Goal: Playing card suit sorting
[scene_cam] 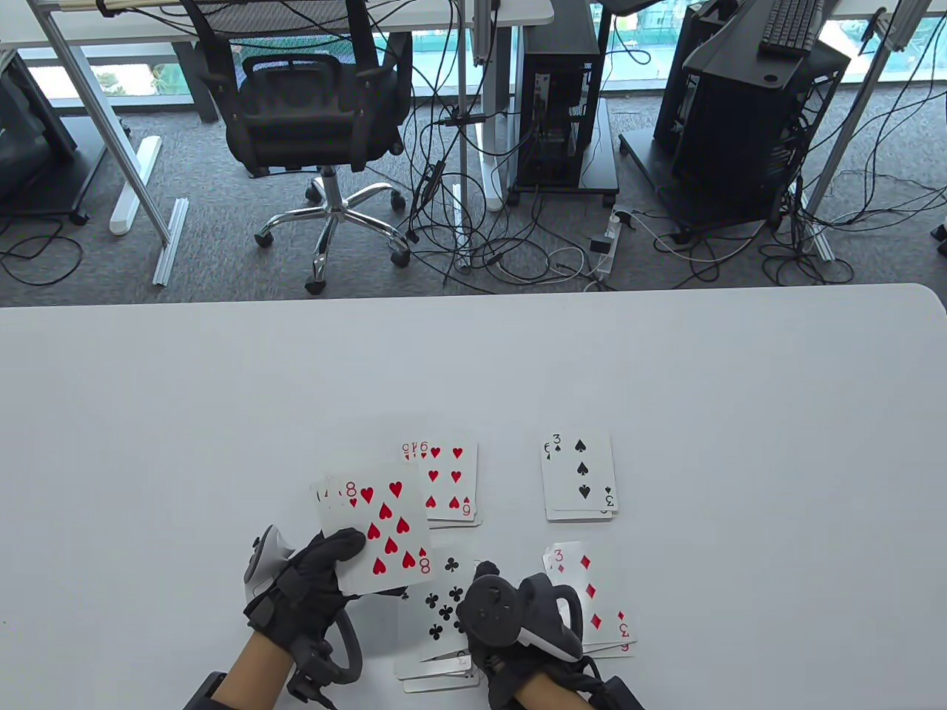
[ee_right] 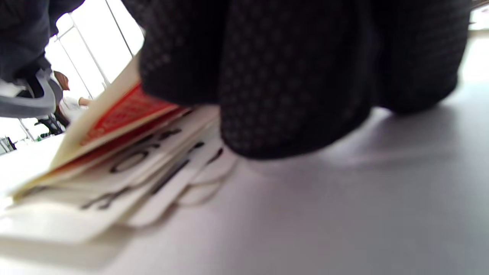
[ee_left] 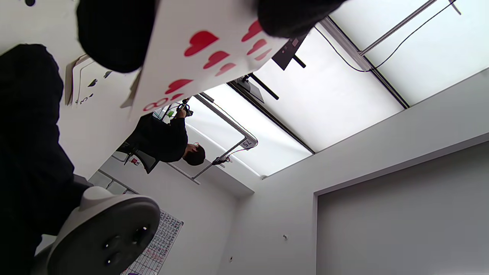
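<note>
My left hand holds a small fan of cards with the eight of hearts on top, its thumb across the card's lower left corner. The left wrist view sees that card from close up between two fingers. My right hand lies over the right edge of the clubs pile at the table's front. In the right wrist view its fingers grip the top clubs card, tilted up so its red back shows above the pile.
Three more face-up piles lie on the white table: hearts with a six on top, spades with a three on top, and diamonds with a three on top, just right of my right hand.
</note>
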`<control>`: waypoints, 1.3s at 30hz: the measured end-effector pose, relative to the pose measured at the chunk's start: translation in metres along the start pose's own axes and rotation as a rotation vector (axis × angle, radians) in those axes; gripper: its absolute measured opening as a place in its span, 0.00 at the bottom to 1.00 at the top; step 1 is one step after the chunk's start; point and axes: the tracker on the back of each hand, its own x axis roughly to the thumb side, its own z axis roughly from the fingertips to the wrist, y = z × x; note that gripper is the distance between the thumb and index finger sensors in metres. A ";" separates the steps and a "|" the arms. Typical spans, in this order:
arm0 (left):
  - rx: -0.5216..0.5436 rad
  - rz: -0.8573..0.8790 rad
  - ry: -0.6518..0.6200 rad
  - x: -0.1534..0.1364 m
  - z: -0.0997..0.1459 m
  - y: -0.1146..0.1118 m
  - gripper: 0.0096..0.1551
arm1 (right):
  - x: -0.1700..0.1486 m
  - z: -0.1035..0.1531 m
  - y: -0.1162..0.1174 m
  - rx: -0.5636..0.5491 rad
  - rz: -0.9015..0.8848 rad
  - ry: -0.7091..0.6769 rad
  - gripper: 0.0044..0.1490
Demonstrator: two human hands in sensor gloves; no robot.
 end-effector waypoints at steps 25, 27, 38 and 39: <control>-0.068 -0.023 0.086 -0.014 -0.004 -0.014 0.31 | -0.028 0.017 -0.039 -0.377 -0.633 -0.120 0.40; -0.084 -0.025 0.098 -0.017 -0.005 -0.017 0.31 | -0.025 0.016 -0.035 -0.352 -0.650 -0.147 0.43; -0.136 -0.034 0.134 -0.027 -0.007 -0.029 0.31 | -0.009 0.019 -0.033 -0.431 -0.515 -0.165 0.40; -0.143 -0.030 0.130 -0.028 -0.007 -0.029 0.31 | -0.010 0.020 -0.034 -0.445 -0.534 -0.163 0.38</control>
